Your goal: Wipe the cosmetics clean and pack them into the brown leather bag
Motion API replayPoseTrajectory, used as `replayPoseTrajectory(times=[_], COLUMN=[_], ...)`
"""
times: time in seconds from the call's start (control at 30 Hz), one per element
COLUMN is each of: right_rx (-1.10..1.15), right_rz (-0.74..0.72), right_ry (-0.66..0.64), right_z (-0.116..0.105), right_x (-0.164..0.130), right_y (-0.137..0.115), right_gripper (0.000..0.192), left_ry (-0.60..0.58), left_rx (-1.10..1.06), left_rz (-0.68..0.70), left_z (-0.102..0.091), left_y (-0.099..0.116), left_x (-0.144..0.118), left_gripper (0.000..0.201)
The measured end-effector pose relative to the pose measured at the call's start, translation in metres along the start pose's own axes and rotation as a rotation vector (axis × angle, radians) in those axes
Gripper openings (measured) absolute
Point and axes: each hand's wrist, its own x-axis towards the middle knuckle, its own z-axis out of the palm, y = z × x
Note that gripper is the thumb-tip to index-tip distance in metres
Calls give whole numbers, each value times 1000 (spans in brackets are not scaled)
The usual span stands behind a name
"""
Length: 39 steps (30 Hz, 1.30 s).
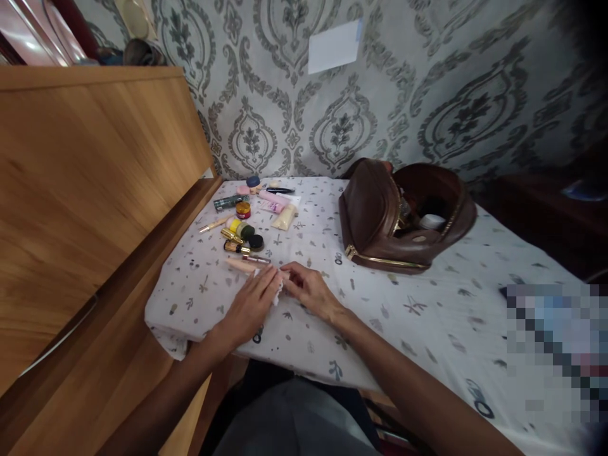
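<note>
My left hand (254,301) is closed over a folded white wipe (278,297), its fingers together and pressing down near the tabletop. My right hand (311,292) pinches the end of a small pale peach item (285,274) beside the wipe; most of that item is hidden by the fingers. Just beyond the left fingers lies a peach-coloured slim tube (239,265); whether it is part of the same item I cannot tell. A thin brownish-pink stick (256,259) rests right behind it.
Several cosmetics lie behind the hands: gold-capped bottles (236,247), a black round jar (256,242), a red-and-gold jar (243,210), a dark green tube (231,202) and a cream tube (285,217). An open brown leather bag (375,215) stands at right; a wooden panel (95,158) borders the left.
</note>
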Motion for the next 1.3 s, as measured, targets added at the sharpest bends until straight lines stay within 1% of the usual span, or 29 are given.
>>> replayPoseTrajectory(times=[0.03, 0.1, 0.17, 0.23, 0.33, 0.4, 0.47, 0.53, 0.57, 0.67, 0.7, 0.77, 0.83, 0.9, 1.0, 1.1, 1.17, 1.23, 1.3], right_rx=[22, 64, 83, 81, 69, 56, 51, 55, 52, -4, -26, -66, -111, -147, -162, -151, -137, -129, -132], right_rz=[13, 50, 74, 77, 80, 84, 83, 72, 62, 18, 4, -22, -43, -63, -87, -113, -129, -139, -135], right_ry=[-12, -46, -79, -96, -99, -95, -89, -68, -48, 4, 8, 4, 21, 54, 84, 98, 103, 106, 107], right_z=[0, -1, -3, -4, -5, -5, -5, -4, -3, 1, 2, 3, 4, 3, 1, 0, 0, 0, 1], right_x=[0, 0, 1, 2, 3, 4, 5, 6, 6, 5, 3, 1, 0, 0, 2, 3, 3, 4, 4], right_y=[0, 1, 1, 1, 1, 2, 5, 9, 11, 13, 12, 9, 6, 4, 3, 4, 6, 8, 8], right_gripper=[31, 34, 35, 33, 32, 33, 36, 32, 31, 46, 47, 43, 37, 28, 20, 19, 19, 19, 19], left_ry=[-10, -20, -13, 0, 13, 16, 17, 13, 8, -8, -20, -50, -73, -90, -140, -177, -170, -155, -155], left_rx=[8, 19, 12, -24, -100, -130, -133, -119, -107, -65, -44, 13, 97, 189, 267, 249, 191, 126, 85], left_rz=[6, -15, -50, -96, -180, -226, -270, -312, -332, -361, -370, -386, -382, -344, -286, -190, -136, -117, -141], left_z=[0, -1, -4, -7, -9, -7, -3, 2, 4, 4, 3, 1, 2, 6, 12, 14, 11, 7, 2], left_y=[2, -2, -15, -33, -60, -74, -83, -87, -87, -80, -75, -66, -54, -42, -20, -1, 5, 5, -1], left_x=[2, 4, 2, -1, -6, -8, -11, -13, -14, -16, -16, -18, -21, -23, -21, -10, 1, 14, 28], left_gripper=[57, 57, 58, 58, 62, 62, 60, 61, 61, 63, 63, 67, 74, 81, 80, 79, 78, 76, 68])
